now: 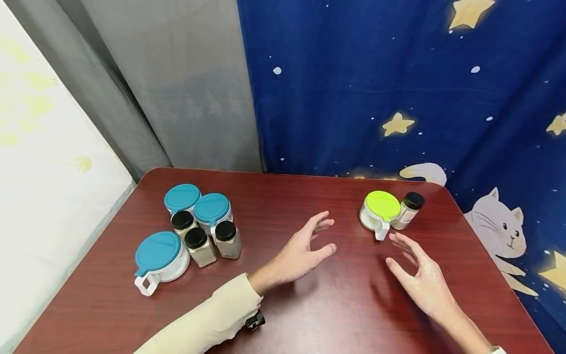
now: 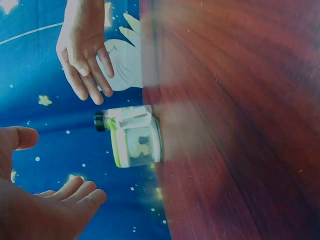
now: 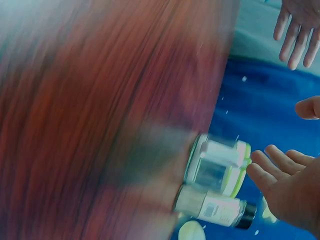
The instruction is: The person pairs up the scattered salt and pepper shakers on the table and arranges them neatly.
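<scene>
My left hand [image 1: 297,253] hovers over the middle of the table with its fingers extended and thumb apart, holding nothing. My right hand [image 1: 422,280] is held the same way at the right, its fingertips just short of a clear jar with a lime-green lid [image 1: 382,206] and a white handle. Beside that jar, on its right, stands a black-capped shaker bottle [image 1: 409,210] with a pale label. In the right wrist view, the labelled bottle [image 3: 217,207] and the green-lidded jar [image 3: 217,162] stand side by side, near the right fingers [image 3: 265,170].
At the table's left are three blue-lidded jars, the nearest one [image 1: 158,253] with its white handle toward me. Several black-capped bottles [image 1: 201,247] stand among them. Behind the reddish-brown table [image 1: 292,196] hang grey and blue curtains [image 1: 318,98].
</scene>
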The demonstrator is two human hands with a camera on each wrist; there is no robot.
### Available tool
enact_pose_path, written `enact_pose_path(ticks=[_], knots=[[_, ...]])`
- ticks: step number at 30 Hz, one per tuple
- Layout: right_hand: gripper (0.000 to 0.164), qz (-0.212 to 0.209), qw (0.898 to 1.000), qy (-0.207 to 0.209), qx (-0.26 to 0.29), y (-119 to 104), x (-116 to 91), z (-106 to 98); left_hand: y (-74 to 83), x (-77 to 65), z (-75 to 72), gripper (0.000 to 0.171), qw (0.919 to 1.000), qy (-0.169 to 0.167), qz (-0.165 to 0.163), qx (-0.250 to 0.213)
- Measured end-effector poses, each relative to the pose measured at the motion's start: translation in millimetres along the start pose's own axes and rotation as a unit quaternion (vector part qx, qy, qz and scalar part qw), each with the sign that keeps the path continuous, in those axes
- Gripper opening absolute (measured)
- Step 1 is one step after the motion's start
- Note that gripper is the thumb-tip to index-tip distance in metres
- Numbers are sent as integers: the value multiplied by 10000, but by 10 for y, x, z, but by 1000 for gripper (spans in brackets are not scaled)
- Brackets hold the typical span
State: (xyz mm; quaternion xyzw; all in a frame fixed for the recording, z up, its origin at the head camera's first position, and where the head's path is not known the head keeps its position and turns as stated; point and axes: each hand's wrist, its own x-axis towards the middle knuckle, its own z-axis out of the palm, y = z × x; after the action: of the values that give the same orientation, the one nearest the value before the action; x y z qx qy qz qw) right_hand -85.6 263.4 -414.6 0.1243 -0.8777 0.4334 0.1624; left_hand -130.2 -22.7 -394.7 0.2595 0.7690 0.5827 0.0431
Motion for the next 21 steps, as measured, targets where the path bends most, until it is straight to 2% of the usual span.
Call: enact_pose_path(ticks=[10,14,17,21], knots=[[56,-233,9993,-260,123,-170,-107,119,72,-320,-67,70,9994,80,341,-31],[56,-314,9987,-409,2,-203,-147,134,88,-439,-110,72,9987,74,498,61],[54,-210,9986,-472,-100,-228,-149,127,99,-533,-159,74,9979,98,600,227],[51,39,9986,-514,114,-270,-152,121,116,-673,-238,76,9964,209,658,493]])
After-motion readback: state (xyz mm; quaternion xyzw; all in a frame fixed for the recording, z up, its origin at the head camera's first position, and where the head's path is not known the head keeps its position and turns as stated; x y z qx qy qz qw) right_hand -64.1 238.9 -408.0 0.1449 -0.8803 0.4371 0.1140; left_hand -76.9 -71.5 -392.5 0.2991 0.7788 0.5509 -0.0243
